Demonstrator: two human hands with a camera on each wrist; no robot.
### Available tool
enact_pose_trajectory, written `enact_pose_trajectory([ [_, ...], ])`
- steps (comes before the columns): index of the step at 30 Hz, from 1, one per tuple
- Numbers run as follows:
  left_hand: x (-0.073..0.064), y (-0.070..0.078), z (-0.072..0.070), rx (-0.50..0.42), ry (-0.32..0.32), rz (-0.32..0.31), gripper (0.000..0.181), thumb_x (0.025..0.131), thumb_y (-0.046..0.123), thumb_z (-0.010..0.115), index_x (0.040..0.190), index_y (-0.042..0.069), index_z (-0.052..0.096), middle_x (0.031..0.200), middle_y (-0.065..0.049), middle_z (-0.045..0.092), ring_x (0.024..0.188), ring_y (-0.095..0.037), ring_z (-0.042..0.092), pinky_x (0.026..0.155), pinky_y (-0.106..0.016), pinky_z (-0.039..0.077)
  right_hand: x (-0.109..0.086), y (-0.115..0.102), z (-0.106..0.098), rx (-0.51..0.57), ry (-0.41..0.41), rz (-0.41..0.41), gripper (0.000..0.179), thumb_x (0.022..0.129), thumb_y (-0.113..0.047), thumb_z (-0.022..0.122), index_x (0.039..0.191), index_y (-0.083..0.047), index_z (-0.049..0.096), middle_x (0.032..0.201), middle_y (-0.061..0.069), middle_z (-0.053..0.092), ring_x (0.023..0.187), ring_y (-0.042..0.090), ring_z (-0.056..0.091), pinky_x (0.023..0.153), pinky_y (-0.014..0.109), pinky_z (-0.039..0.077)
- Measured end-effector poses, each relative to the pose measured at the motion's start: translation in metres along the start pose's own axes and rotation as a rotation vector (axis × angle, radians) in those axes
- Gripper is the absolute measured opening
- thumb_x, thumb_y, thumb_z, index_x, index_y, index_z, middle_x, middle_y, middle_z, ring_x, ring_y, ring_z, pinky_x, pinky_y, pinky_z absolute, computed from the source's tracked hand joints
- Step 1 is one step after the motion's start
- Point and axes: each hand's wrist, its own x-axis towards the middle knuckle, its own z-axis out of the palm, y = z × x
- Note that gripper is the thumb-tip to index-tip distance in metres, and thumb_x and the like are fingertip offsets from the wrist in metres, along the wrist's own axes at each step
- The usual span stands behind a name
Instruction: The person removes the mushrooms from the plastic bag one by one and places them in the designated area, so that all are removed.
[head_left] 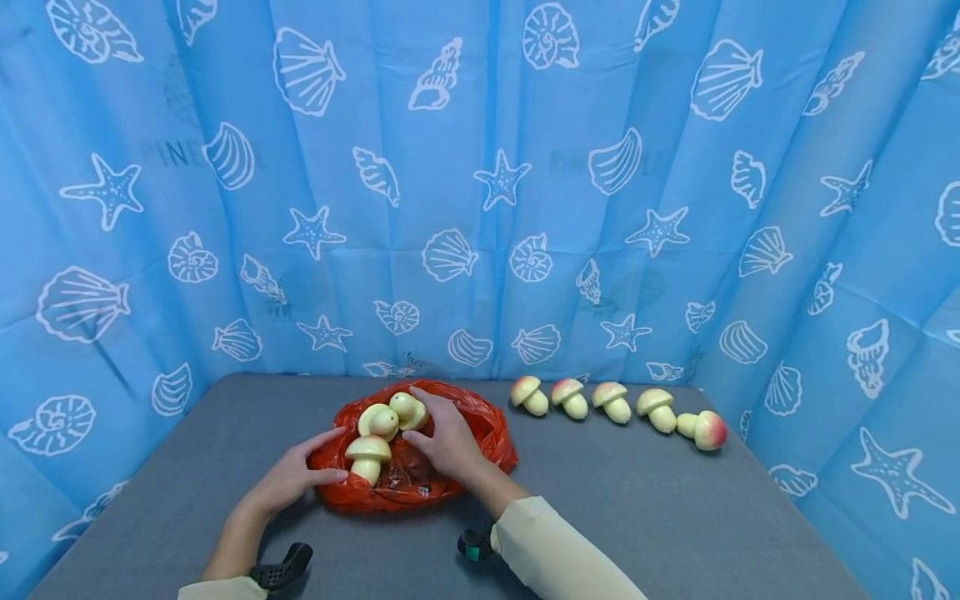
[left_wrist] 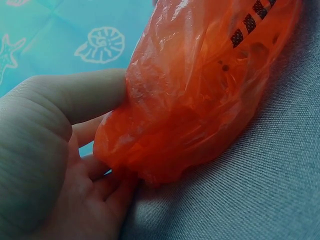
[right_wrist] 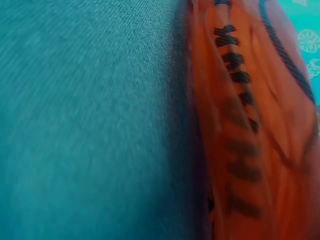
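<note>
A red plastic bag (head_left: pixel 491 433) lies spread wide on the table, with three pale toy mushrooms inside at its left half. My right hand (head_left: pixel 448 437) reaches into it and holds one mushroom (head_left: pixel 403 406) between thumb and fingers. Beside that one sit a second mushroom (head_left: pixel 378 423), cap down, and a third (head_left: pixel 368 457), cap up. At the bag's left side, my left hand (head_left: pixel 285 479) grips the rim. The left wrist view shows the thumb against the film of the bag (left_wrist: pixel 185 110) and the other fingers partly behind it. The right hand is out of the right wrist view.
Several more mushrooms with pinkish caps (head_left: pixel 609 402) stand in a row at the back right; the end one (head_left: pixel 707 430) lies on its side. A grey cloth covers the table (head_left: pixel 637 500). Behind it hangs a blue shell-patterned curtain (head_left: pixel 480 200).
</note>
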Motion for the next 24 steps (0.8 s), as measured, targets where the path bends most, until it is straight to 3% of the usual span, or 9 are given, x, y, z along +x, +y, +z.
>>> enact_pose_trajectory([
  [9, 0.001, -0.003, 0.000, -0.013, -0.001, 0.009, 0.078, 0.084, 0.031, 0.074, 0.150, 0.009, 0.037, 0.151, -0.029, 0.027, 0.135, -0.049, 0.027, 0.103, -0.064, 0.029, 0.008, -0.003, 0.016, -0.068, 0.063, -0.021, 0.051, 0.087, -0.019, 0.075, 0.135, -0.015, 0.058, 0.121, -0.002, 0.065, 0.117, 0.022, 0.052, 0.100, 0.045, 0.041],
  [16, 0.001, -0.003, 0.000, -0.008, 0.006, 0.009, 0.077, 0.085, 0.030, 0.074, 0.149, 0.009, 0.038, 0.151, -0.028, 0.030, 0.134, -0.048, 0.029, 0.103, -0.064, 0.030, 0.013, -0.003, 0.028, -0.095, 0.116, -0.021, 0.042, 0.087, -0.020, 0.075, 0.127, -0.016, 0.065, 0.113, -0.006, 0.069, 0.109, 0.018, 0.053, 0.093, 0.039, 0.043],
  [24, 0.002, -0.003, 0.001, -0.017, -0.001, -0.013, 0.078, 0.085, 0.032, 0.073, 0.150, 0.009, 0.037, 0.151, -0.028, 0.029, 0.133, -0.047, 0.030, 0.101, -0.065, 0.031, 0.019, -0.009, 0.036, -0.110, 0.104, 0.042, 0.042, 0.086, -0.025, 0.076, 0.126, -0.018, 0.065, 0.112, -0.007, 0.068, 0.110, 0.018, 0.052, 0.094, 0.039, 0.042],
])
